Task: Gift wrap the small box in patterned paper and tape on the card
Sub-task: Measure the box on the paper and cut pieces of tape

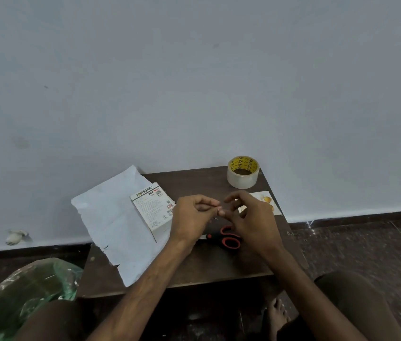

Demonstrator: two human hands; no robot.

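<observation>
The small box (153, 209) lay printed side up on the sheet of paper (110, 217), toward the left of the table (206, 267). The paper showed its plain white side and hung over the table's left edge. I judged the box light and stiff, best taken by its long sides. The paper looked thin, creased and ragged along one edge, likely to tear if tugged, so I would lift it by an edge. The card (267, 201) lay by the right edge, partly hidden behind my right hand (251, 222), with the tape roll (243, 172) at the far corner and the scissors (229, 238) below my hands. My left hand (192, 215) and my right hovered above the table, fingers curled and fingertips meeting. Whether that grip pinched a scrap of clear tape or nothing, I could not tell.
</observation>
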